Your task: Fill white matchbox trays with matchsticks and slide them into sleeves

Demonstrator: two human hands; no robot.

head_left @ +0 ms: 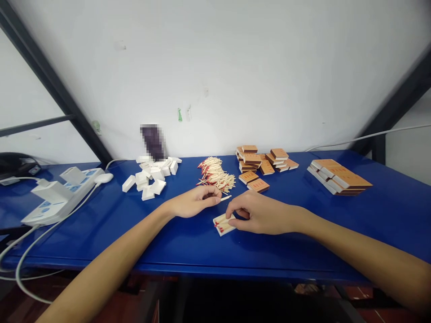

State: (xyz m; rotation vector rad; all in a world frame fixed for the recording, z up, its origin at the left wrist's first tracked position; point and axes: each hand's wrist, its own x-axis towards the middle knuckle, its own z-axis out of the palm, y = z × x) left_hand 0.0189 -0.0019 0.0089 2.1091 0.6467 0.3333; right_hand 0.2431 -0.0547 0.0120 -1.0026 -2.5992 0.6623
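Observation:
My left hand point(197, 202) is closed around a few matches, whose pale ends point(226, 198) stick out past the thumb. Below and to its right, a small white matchbox tray point(220, 232) lies on the blue table with several red-tipped matches point(222, 222) in it. My right hand point(257, 213) reaches over the tray's right end, thumb and forefinger tips close together at the matches. Its fingers hide that end, and what they pinch is too small to make out. Just beyond my left hand is a loose heap of matches point(215, 174), mostly with pale ends toward me.
White empty trays point(156, 174) lie jumbled at left, before a blurred dark object point(153, 141). Orange matchbox sleeves point(251, 159) are piled behind my right hand. Stacked matchboxes point(340, 175) stand farther right. A power strip point(63, 197) with cables lies far left. The white wall closes the table's back.

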